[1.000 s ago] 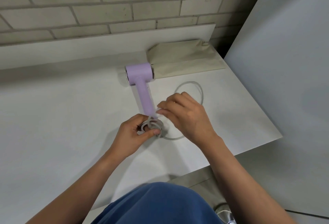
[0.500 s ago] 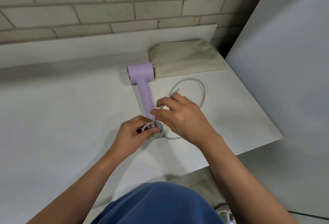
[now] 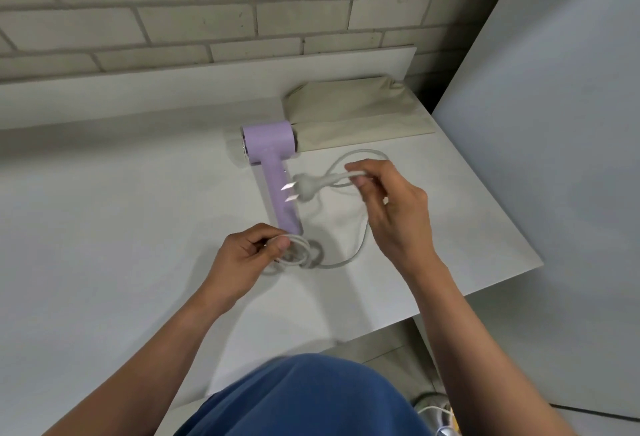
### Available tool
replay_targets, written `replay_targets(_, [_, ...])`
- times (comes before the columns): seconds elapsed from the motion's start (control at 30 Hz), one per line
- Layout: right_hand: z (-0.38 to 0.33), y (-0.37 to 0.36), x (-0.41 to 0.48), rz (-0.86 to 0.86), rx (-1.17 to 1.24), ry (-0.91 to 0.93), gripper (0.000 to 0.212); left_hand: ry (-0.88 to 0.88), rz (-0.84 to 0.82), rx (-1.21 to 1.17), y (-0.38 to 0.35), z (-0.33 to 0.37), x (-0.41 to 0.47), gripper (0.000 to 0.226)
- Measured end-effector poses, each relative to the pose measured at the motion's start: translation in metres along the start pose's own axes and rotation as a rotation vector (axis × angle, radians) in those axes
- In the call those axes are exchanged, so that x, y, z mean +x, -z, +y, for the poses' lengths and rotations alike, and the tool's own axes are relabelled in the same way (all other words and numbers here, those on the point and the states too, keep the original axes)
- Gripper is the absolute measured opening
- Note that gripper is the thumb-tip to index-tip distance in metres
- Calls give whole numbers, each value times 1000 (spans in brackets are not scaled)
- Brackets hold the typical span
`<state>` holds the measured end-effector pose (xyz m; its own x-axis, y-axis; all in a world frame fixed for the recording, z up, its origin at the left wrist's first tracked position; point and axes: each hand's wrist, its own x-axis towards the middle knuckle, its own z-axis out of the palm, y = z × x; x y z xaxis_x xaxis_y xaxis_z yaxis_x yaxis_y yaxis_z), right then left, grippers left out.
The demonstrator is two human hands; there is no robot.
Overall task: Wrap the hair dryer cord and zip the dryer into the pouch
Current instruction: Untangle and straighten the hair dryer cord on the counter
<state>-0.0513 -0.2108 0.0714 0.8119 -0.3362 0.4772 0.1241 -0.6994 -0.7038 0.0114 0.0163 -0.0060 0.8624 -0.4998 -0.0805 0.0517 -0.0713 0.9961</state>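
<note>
The left hand (image 3: 247,257) pinches small coils of thin pale-grey rubbery cord (image 3: 362,151) between thumb and curled fingers. The right hand (image 3: 393,209), raised farther forward, pinches the same cord. Both forearms are bare.

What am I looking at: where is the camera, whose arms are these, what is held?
No machine here: a person works bare-handed, and the one camera sits on their head, looking down. On the white table lies a lilac hair dryer, with a beige pouch beside its head by the brick wall. The left hand grips the coiled part of the grey cord at the handle's foot. The right hand pinches the cord just behind its plug; a loose loop is not yet wound.
</note>
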Motion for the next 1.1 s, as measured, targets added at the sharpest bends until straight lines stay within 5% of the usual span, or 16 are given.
replay_targets(0.3, [33,2,-21,244,269,-481,24,-136,-74,29,0,-3,-4,25])
replay_targets(0.43, [59,7,-27,340,372,-675,28,-211,-84,81,-3,-1,-4,7])
replay_targets(0.73, [114,19,-42,233,178,-1054,37,-303,-4,172,-4,-1,-2,30])
replay_targets(0.87, [128,16,-43,166,11,-1028,35,-315,19,194,-6,1,-5,20])
replay_targets(0.93, [118,13,-44,107,-165,-919,57,-324,28,190,-6,2,-7,17])
replay_targets(1.1, [65,-22,-51,-150,-147,-212,41,-403,-5,301,-6,-1,-11,18])
